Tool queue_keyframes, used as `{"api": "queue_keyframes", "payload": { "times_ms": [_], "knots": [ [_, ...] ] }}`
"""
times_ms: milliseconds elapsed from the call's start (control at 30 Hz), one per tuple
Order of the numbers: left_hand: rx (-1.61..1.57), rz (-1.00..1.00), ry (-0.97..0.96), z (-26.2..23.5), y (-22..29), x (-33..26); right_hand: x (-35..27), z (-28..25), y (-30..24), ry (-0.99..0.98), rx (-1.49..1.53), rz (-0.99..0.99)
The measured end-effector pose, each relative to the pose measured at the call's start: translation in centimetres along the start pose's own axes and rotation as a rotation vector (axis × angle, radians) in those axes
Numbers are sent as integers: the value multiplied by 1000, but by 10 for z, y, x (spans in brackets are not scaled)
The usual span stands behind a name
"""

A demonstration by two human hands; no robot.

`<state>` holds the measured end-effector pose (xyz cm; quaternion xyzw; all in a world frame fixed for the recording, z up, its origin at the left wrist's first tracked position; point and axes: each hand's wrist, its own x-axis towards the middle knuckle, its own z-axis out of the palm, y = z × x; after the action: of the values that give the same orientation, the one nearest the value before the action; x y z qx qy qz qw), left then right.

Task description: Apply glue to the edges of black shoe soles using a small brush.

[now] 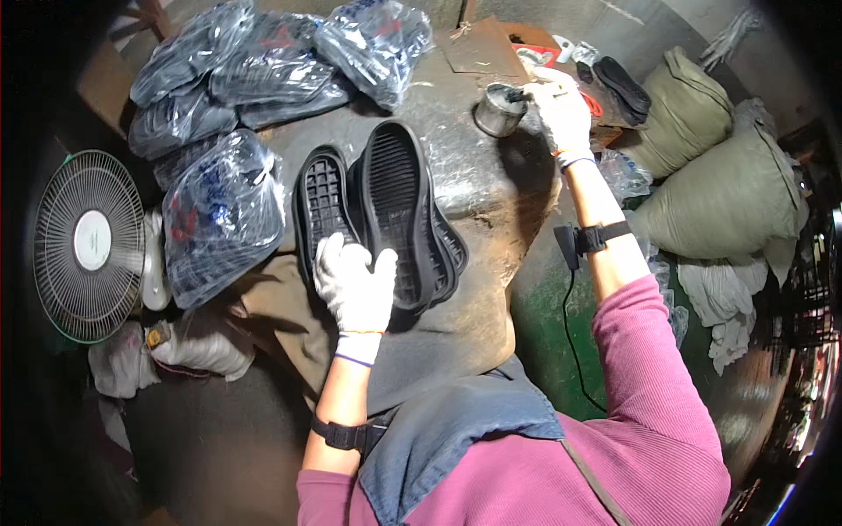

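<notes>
Several black rubber shoe soles (392,175) lie bunched on the worn work surface in front of me, ridged and gridded insides facing up. My left hand (353,285), in a white glove, grips their near ends, fingers over the left sole (323,197) and thumb over the wider one beside it. At the back right, my gloved right hand (560,110) is at the rim of a round metal tin (497,114). Its fingers are closed around something dark at the tin's mouth; what it is stays unclear.
Clear plastic bags of dark soles (224,210) are piled at the left and back left, near a standing fan (92,241). Stuffed green sacks (715,206) stand at the right. Beyond the tin are cardboard (481,48) and a dark sole (621,88). A black cable (570,337) hangs from my right forearm.
</notes>
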<state>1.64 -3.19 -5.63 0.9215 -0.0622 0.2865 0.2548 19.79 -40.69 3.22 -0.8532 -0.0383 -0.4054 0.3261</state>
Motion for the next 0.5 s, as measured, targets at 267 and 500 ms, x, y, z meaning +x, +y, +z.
{"api": "queue_keyframes", "payload": {
  "times_ms": [267, 500],
  "knots": [
    [-22, 68, -55, -13, 15, 23, 29, 16, 22, -538, -693, -33],
    [120, 7, -143, -15, 21, 30, 39, 35, 68, -770, -463, 116]
  ]
}}
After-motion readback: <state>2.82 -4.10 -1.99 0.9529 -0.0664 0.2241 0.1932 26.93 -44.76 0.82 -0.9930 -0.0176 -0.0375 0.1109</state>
